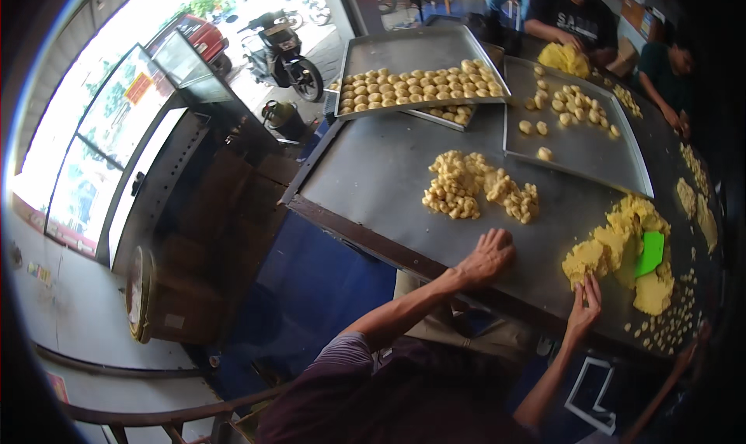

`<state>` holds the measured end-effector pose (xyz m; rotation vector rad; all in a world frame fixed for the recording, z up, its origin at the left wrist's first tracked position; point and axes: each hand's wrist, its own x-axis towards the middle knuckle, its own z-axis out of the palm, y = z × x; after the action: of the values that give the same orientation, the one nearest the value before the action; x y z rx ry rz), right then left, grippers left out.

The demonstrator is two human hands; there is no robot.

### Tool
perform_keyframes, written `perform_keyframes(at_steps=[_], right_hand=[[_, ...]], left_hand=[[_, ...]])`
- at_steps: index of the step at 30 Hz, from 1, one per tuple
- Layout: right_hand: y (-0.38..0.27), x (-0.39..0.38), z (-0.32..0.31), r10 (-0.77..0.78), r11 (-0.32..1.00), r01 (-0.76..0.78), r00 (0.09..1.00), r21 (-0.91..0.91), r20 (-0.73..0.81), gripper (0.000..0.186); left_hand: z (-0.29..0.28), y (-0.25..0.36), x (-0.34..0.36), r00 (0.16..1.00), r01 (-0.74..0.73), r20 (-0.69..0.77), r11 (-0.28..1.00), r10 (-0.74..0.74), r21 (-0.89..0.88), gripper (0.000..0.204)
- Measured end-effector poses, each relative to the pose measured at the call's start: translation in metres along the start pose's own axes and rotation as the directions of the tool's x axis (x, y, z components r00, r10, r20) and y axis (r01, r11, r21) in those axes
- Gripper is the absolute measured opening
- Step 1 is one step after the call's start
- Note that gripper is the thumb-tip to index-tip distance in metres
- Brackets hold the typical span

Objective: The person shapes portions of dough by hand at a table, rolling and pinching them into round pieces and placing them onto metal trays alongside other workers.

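Note:
My left hand (486, 259) is on the metal tabletop, its fingers curled downward and closed; whatever may be under them is hidden. Just beyond it lies a pile of small pale-yellow dough pieces (458, 186). My right hand (587, 306) reaches up from the table's near edge, thumb and fingertips pinching the near-left edge of a big crumbly yellow dough mound (614, 246). A bright green flat scraper (650, 254) leans in the mound's right part. Several little dough bits (664, 331) are scattered at the lower right of the mound.
A metal tray (423, 40) with rows of round dough balls rests at the far left of the table, above another tray. To its right, a second tray (598, 153) carries loose balls. Across the table, a person (571, 20) handles yellow dough; another sits further right. A glass-fronted cabinet (155, 156) stands left.

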<state>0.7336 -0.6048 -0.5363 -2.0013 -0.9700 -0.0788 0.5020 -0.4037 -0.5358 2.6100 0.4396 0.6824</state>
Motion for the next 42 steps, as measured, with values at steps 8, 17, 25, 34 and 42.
perform_keyframes(at_steps=[8,17,25,34,42], right_hand=[[-0.01,-0.002,0.01,-0.071,0.994,0.071,0.997,0.086,-0.001,0.03],[-0.009,-0.006,0.007,-0.012,1.0,0.011,0.999,-0.025,-0.04,0.034],[-0.019,-0.003,0.008,-0.095,0.974,0.079,0.993,-0.214,-0.064,0.053],[-0.029,0.006,-0.01,-0.038,0.991,0.048,0.996,-0.124,0.082,0.034],[-0.028,-0.021,-0.036,-0.002,0.999,0.002,1.0,-0.051,0.003,0.024]], left_hand=[[-0.037,0.009,-0.011,0.972,0.173,-0.159,0.985,-0.172,-0.008,0.02],[-0.009,-0.008,0.06,0.949,0.301,-0.171,0.923,-0.265,0.241,0.021],[-0.068,0.034,0.0,0.858,0.379,0.371,0.925,-0.354,0.007,0.035],[-0.03,-0.06,0.129,0.978,0.189,-0.142,0.93,-0.151,0.316,0.039],[-0.025,-0.058,0.137,0.989,0.138,0.043,0.99,-0.138,0.025,0.016]])
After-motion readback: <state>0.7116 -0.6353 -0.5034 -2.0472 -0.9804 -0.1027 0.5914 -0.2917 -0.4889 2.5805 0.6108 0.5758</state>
